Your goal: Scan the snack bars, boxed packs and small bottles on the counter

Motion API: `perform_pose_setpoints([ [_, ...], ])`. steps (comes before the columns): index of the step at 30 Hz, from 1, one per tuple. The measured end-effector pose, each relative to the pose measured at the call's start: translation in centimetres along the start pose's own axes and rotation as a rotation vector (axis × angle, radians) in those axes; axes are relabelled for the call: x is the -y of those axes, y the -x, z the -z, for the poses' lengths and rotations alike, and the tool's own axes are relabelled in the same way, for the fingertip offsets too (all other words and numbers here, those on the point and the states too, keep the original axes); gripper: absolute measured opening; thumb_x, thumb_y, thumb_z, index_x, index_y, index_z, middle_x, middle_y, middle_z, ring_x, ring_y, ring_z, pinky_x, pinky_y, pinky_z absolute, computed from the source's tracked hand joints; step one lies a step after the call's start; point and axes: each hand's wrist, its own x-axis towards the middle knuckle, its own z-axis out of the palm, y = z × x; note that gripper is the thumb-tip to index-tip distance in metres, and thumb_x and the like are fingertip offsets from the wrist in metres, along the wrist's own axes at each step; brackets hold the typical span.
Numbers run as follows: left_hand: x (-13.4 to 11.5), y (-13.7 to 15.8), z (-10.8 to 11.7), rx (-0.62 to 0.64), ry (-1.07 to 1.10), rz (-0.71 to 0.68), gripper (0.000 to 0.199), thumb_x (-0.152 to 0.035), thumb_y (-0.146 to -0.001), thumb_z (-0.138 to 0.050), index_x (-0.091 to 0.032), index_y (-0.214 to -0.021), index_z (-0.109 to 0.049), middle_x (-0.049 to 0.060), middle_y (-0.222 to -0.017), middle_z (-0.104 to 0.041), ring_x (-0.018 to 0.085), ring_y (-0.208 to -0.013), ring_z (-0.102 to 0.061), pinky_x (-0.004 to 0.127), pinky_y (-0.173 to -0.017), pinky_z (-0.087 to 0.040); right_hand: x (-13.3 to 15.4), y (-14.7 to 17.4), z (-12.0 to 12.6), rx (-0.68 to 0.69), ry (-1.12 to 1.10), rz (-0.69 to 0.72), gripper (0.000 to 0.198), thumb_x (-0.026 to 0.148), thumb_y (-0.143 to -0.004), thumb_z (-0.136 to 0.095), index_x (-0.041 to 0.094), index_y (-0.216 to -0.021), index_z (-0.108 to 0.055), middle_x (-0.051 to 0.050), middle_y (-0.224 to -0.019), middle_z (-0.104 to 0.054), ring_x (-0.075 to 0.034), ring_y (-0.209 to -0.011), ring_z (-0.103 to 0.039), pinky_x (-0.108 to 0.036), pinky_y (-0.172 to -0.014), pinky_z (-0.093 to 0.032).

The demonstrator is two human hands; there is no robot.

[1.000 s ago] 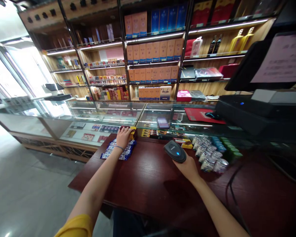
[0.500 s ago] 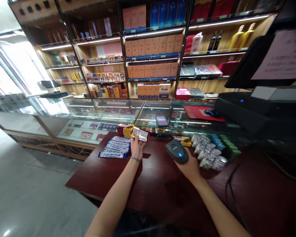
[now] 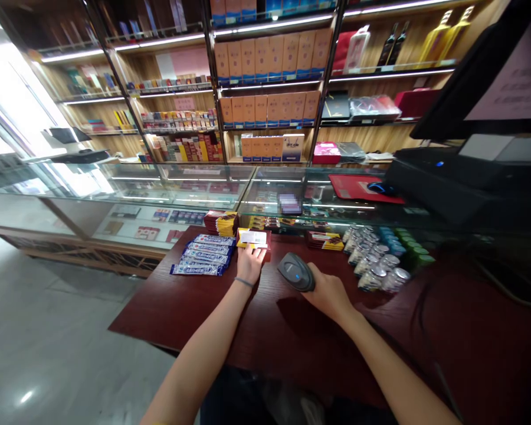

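My left hand [image 3: 251, 265] grips the lower edge of a yellow and dark red snack packet [image 3: 253, 238]. Its white label with a barcode faces up towards me. In my right hand [image 3: 331, 293] is a dark grey barcode scanner [image 3: 295, 272] with a small blue light, its head pointing left towards the packet and apart from it. A stack of similar packets [image 3: 221, 223] stands just behind and left of my left hand. Beside that hand, blue and white stick-shaped wrappers [image 3: 207, 255] lie in an overlapping row. Another small pile of yellow and dark red packets [image 3: 324, 240] lies beyond the scanner.
Several silver-topped cans [image 3: 374, 262] stand in rows at the right, with blue and green ones behind. A glass display counter [image 3: 194, 182] borders the dark red table [image 3: 168, 313]. A monitor [image 3: 491, 88] and black machine [image 3: 451, 183] rise at the right.
The packet in my left hand has turned, so its label lies flatter and faces me. The scanner has swung left, nearer the packet. My view has tipped down slightly.
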Motion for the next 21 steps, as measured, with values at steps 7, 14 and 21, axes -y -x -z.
perform_pose_setpoints([
  [7,0.0,0.1,0.0,0.001,-0.008,-0.004,0.028,-0.027,-0.101,-0.041,-0.035,-0.128,-0.045,0.006,-0.127,-0.064,0.017,-0.107,-0.067,0.046,-0.099,-0.052,-0.3,0.1,-0.1,-0.059,-0.039,0.001,0.035,0.036,-0.080,-0.060,0.027,-0.112,-0.050,-0.002,-0.082,-0.075,-0.028,-0.072,-0.073,-0.030,-0.056,-0.036],
  [14,0.1,0.0,0.0,0.018,0.051,0.001,0.031,-0.021,-0.096,-0.052,-0.033,-0.124,-0.047,0.003,-0.124,-0.064,0.013,-0.101,-0.067,0.039,-0.098,-0.051,-0.4,0.1,0.6,-0.111,-0.129,-0.076,0.039,0.037,-0.078,-0.063,0.029,-0.113,-0.048,0.000,-0.083,-0.075,-0.028,-0.072,-0.072,-0.029,-0.055,-0.035],
  [21,0.3,0.0,0.0,0.099,0.076,0.003,0.039,-0.016,-0.082,-0.070,-0.028,-0.116,-0.054,0.002,-0.117,-0.067,0.013,-0.098,-0.068,0.036,-0.096,-0.051,-1.7,-0.2,3.6,-0.235,-0.205,-0.218,0.039,0.040,-0.078,-0.061,0.026,-0.113,-0.053,-0.003,-0.082,-0.075,-0.031,-0.078,-0.073,-0.031,-0.061,-0.045],
])
